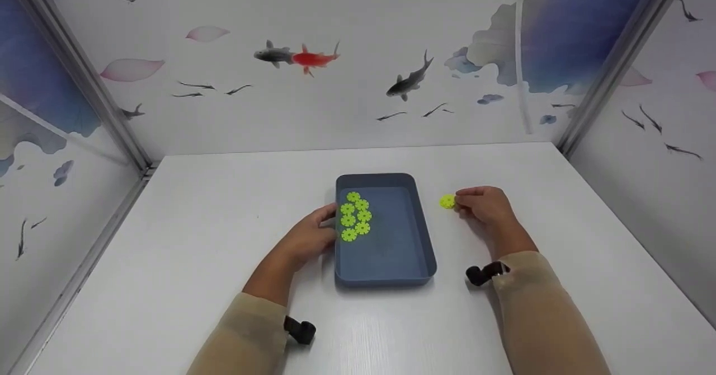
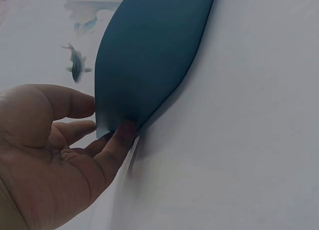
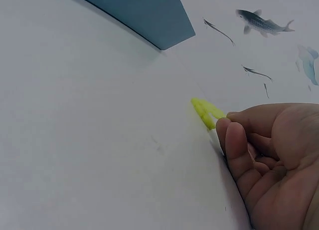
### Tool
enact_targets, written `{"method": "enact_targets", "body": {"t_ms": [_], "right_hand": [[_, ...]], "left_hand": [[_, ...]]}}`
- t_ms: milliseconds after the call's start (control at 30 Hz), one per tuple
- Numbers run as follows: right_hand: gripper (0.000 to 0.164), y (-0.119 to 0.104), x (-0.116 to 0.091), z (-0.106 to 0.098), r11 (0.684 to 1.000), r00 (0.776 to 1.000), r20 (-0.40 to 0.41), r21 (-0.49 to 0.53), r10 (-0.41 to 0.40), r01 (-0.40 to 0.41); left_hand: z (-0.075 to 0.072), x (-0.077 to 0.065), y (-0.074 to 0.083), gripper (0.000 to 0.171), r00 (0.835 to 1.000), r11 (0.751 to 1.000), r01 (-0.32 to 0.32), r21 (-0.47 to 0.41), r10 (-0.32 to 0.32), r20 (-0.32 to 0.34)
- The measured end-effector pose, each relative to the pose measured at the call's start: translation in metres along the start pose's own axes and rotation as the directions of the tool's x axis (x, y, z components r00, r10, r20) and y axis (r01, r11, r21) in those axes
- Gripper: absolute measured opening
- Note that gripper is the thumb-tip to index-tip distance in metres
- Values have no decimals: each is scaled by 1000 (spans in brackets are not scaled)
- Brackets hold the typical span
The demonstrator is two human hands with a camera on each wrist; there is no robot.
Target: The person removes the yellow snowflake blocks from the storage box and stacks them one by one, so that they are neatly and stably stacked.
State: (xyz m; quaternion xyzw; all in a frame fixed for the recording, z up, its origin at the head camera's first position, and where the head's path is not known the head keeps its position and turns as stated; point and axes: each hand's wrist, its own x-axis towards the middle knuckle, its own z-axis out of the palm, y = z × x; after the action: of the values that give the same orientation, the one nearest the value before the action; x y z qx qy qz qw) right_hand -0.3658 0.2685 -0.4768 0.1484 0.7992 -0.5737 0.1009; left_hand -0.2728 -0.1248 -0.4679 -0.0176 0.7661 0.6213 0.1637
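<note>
A blue-grey tray [image 1: 391, 252] lies on the white table, with several yellow-green notched plastic discs [image 1: 364, 216] flat along its left side. At the tray's left wall is my left hand [image 1: 307, 238], fingertips touching its outer face; that wall [image 2: 149, 50] fills the upper middle of the left wrist view. To the right of the tray, my right hand [image 1: 489, 210] pinches one notched disc [image 1: 447, 201] between thumb and fingertips. In the right wrist view this disc [image 3: 203, 113] is tilted, close over the table, its near edge hidden by the fingers.
The white table [image 1: 196, 224] ends at a back wall [image 1: 347, 117] printed with fish and petals. Printed panels also stand to the left and right, with metal posts [image 1: 621, 67] at the corners. A small black wrist device [image 1: 302, 331] sits on each sleeve.
</note>
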Motion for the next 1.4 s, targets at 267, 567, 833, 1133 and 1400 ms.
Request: {"method": "enact_targets", "body": {"t_ms": [267,567,833,1133,1400], "right_hand": [[36,0,3,2,998,1000,-7,-57,-16,16],[36,1,3,1,998,1000,-25,-68,-17,15],[39,-4,-1,4,1000,999,-41,-3,-25,25],[42,-29,-17,21,991,993,-15,55,-119,119],[34,-60,-47,52,947,952,52,140,-300,291]], "left_hand": [[1,1,-1,78,1000,1000,-4,10,4,-2],[2,1,0,78,1000,1000,5,12,-5,-12],[2,1,1,79,1000,1000,9,-12,-9,3],[1,1,0,78,1000,1000,-2,-2,2,1],[0,4,-3,78,1000,1000,-2,-2,2,3]]}}
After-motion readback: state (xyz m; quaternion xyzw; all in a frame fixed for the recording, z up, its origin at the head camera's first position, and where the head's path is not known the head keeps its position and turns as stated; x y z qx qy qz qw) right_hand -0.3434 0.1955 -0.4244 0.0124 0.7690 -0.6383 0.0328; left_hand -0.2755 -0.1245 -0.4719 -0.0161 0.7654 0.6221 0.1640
